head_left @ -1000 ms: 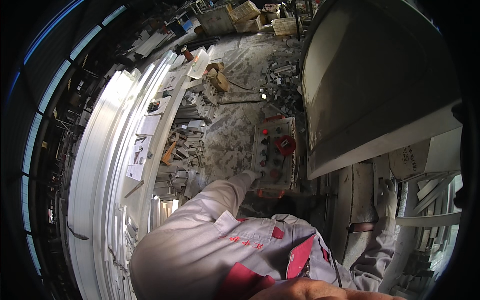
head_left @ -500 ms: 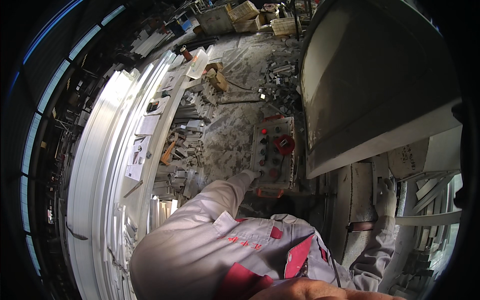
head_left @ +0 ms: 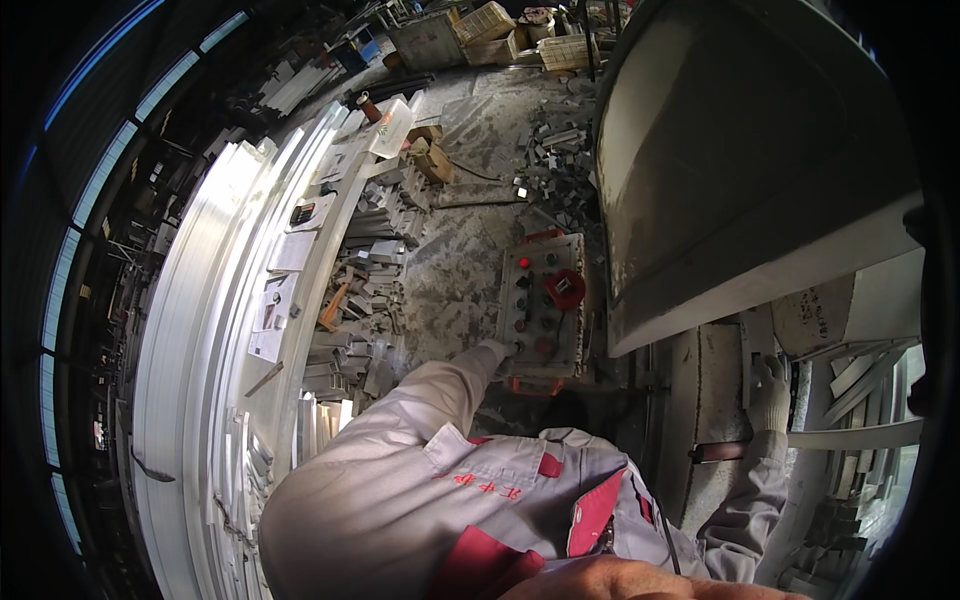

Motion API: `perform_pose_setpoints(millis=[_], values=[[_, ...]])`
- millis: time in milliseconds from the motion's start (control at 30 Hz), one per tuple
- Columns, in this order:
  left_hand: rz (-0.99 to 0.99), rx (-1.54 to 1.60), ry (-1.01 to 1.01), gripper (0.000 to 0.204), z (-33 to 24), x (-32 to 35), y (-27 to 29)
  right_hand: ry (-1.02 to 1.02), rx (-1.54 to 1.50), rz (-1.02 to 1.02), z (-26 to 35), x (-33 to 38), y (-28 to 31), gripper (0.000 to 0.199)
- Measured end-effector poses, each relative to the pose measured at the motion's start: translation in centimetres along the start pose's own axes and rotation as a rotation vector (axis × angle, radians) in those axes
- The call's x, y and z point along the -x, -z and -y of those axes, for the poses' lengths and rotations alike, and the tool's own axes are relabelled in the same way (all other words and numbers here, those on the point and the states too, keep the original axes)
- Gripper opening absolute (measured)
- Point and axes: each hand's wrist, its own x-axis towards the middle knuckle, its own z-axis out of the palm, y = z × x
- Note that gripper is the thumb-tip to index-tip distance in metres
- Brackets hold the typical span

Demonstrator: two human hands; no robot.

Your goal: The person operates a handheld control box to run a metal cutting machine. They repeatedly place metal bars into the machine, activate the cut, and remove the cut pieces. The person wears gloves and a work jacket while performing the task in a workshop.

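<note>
My left hand (head_left: 496, 351), in a pale glove, reaches the near left corner of a control box (head_left: 567, 350). Its fingertips touch or hover at a dark knob there; how they are bent is too small to make out. The box carries several dark knobs, a small lit red button (head_left: 524, 263) and a large red part (head_left: 565, 290). Off to the right, my right hand (head_left: 769, 396), also in a pale glove, lies with fingers stretched out along a grey metal bar (head_left: 755, 342) on the machine bed (head_left: 722, 375).
A large grey machine cover (head_left: 740, 180) fills the upper right. Long shiny metal profiles (head_left: 190, 330) lie on the left, beside papers (head_left: 270, 315). Short offcuts (head_left: 560, 160) heap on the floor beyond the box. A cardboard box (head_left: 432, 160) and plastic crates (head_left: 485, 24) stand farther off.
The view has shifted very slightly. Both hands stay in their places, the left at the control box and the right at the metal bar.
</note>
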Motion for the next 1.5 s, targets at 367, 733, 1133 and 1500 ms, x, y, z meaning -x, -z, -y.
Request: perform_pose_setpoints(millis=[367,733,1133,1500], values=[[-0.051,0.063,-0.044,0.037,0.3,0.7,-0.3,-0.006,-0.029,-0.029,-0.8,0.0,-0.6,0.049],[-0.031,0.13,-0.044,0.029,-0.4,3.9,-1.0,-0.042,0.027,0.038,-0.3,-0.1,-0.4,0.049],[-0.035,0.178,-0.019,0.029,-0.2,2.9,-1.2,-0.016,0.014,-0.004,-0.2,0.0,-0.4,0.05],[-0.009,0.17,-0.097,0.028,0.4,2.9,-1.0,-0.037,0.035,0.073,0.0,1.0,-0.1,0.052]])
